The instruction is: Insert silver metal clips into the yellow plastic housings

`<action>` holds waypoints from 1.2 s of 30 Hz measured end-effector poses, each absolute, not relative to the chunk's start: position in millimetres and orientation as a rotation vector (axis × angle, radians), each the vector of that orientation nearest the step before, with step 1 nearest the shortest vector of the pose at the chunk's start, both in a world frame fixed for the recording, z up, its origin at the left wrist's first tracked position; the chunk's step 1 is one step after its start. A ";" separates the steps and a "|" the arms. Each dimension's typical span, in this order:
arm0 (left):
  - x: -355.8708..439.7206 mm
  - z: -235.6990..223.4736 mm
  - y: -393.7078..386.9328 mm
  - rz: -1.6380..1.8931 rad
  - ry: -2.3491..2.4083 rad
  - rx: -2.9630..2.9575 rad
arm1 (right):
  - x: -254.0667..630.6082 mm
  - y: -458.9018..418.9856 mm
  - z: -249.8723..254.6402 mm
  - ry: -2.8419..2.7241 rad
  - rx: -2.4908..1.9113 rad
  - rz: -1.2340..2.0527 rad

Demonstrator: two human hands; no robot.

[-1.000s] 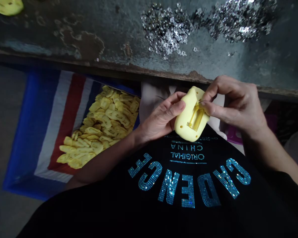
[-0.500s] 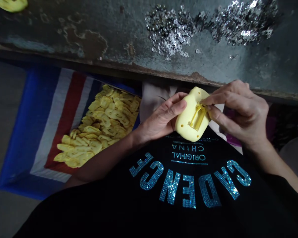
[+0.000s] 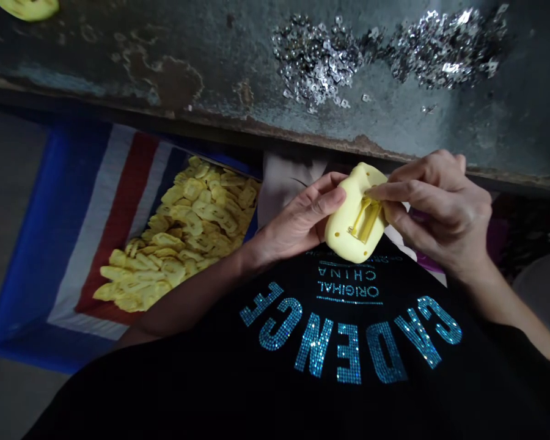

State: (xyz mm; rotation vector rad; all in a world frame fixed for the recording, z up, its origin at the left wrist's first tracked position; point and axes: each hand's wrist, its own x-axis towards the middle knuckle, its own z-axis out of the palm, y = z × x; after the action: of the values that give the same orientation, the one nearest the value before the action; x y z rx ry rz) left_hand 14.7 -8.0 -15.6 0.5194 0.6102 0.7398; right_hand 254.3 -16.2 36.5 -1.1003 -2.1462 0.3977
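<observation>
My left hand (image 3: 302,217) grips a pale yellow plastic casing (image 3: 341,235) by its left side, thumb on top. Its face is turned up and shows a rectangular open battery compartment (image 3: 366,223), with a small metal spring at the lower end and screw holes near the corners. My right hand (image 3: 440,211) has its thumb and index finger closed at the compartment's upper end, touching the casing. Whatever lies under those fingertips is hidden. On the bench above, small shiny metal contact plates (image 3: 323,64) lie heaped.
A worn metal bench (image 3: 238,122) runs across the top, its edge just beyond my hands. Another yellow piece (image 3: 27,7) sits at its far left. Below left, a blue crate (image 3: 22,269) with a striped cloth (image 3: 114,238) holds many yellow plastic parts (image 3: 187,226).
My right hand has shifted slightly right and its fingers have re-angled, index finger now laid over the compartment's upper end. The left hand keeps the casing almost still.
</observation>
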 end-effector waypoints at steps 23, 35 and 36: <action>13.8 -10.0 -7.9 0.777 0.634 0.455 | 264.3 -7.4 24.6 -2.140 -0.983 0.513; 12.8 -1.3 2.2 0.643 0.611 0.597 | 285.2 13.7 9.6 -1.521 -1.147 1.443; 10.7 -1.4 1.3 0.620 0.637 0.618 | 285.2 11.5 5.3 -1.529 -1.160 1.381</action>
State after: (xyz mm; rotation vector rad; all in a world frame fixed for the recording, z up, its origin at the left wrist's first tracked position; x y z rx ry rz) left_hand 10.7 1.3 -1.4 0.6177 0.6370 0.6202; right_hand 285.2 11.5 5.3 -1.1602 -1.5293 1.3812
